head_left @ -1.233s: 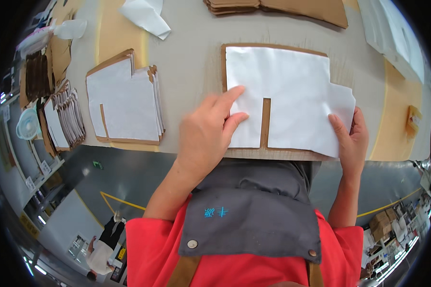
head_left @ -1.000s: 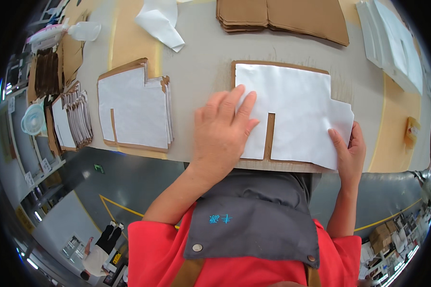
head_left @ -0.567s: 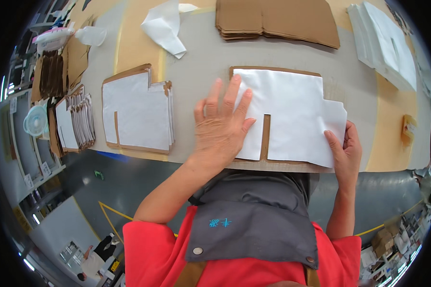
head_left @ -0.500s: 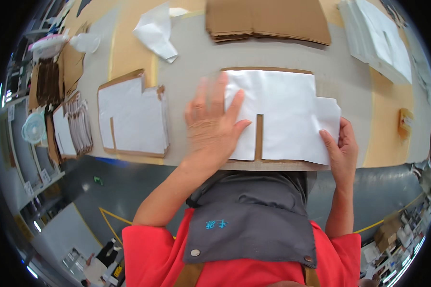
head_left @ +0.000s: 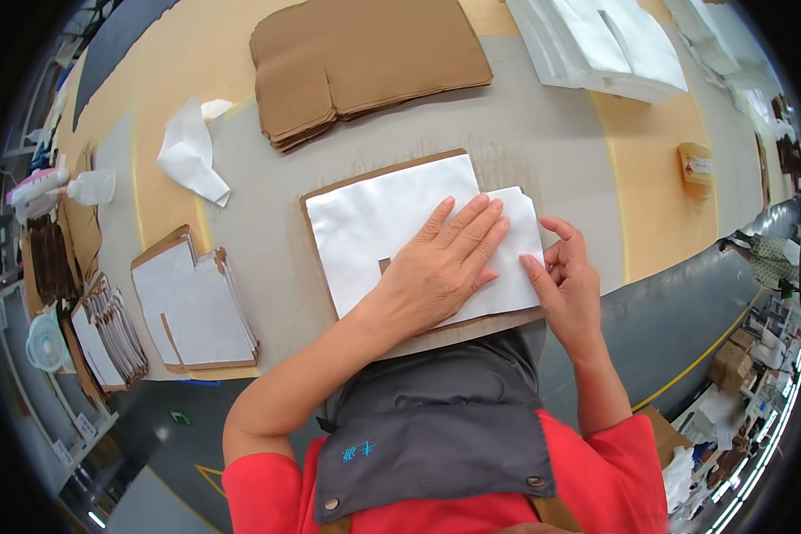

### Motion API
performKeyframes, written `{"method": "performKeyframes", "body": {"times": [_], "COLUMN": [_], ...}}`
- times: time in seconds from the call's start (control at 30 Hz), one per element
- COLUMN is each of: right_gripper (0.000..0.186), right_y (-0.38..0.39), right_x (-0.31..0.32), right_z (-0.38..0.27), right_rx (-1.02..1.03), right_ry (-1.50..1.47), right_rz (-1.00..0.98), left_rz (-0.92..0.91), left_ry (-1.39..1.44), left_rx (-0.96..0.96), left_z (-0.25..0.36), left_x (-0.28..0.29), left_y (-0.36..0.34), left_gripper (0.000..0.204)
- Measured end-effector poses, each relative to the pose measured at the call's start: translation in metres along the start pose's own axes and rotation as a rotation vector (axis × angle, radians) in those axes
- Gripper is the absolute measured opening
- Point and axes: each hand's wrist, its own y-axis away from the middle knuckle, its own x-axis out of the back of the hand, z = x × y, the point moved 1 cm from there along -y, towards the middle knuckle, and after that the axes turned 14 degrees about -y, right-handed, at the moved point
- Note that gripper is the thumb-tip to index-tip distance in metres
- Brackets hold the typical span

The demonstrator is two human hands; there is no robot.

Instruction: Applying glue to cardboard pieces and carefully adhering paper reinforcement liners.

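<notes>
A white sheet (head_left: 356, 233) with a stepped corner and a narrow slot lies on a brown piece of the same outline, whose edge shows around it. My left hand (head_left: 440, 267) rests palm down on the sheet's right part, fingers stretched out, covering part of the slot. At the sheet's right edge is my right hand (head_left: 568, 283), its thumb on the white surface and its fingers curled close beside; the edge appears to be between them. The fingertips are partly hidden.
Beyond the sheet lies a stack of brown pieces (head_left: 374, 58). White slotted pieces (head_left: 605, 44) are piled at the far right, near a yellow container (head_left: 696, 167). To the left are white-topped pieces (head_left: 200, 307), a crumpled white scrap (head_left: 187, 151) and a clear bottle (head_left: 92, 187).
My left hand has moved from the sheet's left edge onto its right part and now lies flat. My right hand stays at the right edge. The whole view has turned and shifted.
</notes>
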Motion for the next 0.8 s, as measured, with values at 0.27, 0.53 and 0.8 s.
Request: {"method": "performKeyframes", "body": {"times": [0.27, 0.53, 0.8], "right_gripper": [0.049, 0.049, 0.041], "right_y": [-0.003, -0.008, -0.010], "right_x": [0.002, 0.036, 0.029], "right_z": [0.003, 0.006, -0.008], "right_rx": [0.038, 0.057, 0.134], "right_ry": [0.150, 0.092, 0.040], "right_rz": [0.014, 0.203, 0.182], "left_rz": [-0.055, -0.164, -0.194], "left_ry": [0.089, -0.010, -0.066], "left_rx": [-0.072, -0.215, -0.137], "left_z": [-0.005, 0.003, 0.003], "left_x": [-0.006, -0.005, 0.000], "left_y": [-0.015, -0.022, -0.013], "left_gripper": [0.064, 0.058, 0.059]}}
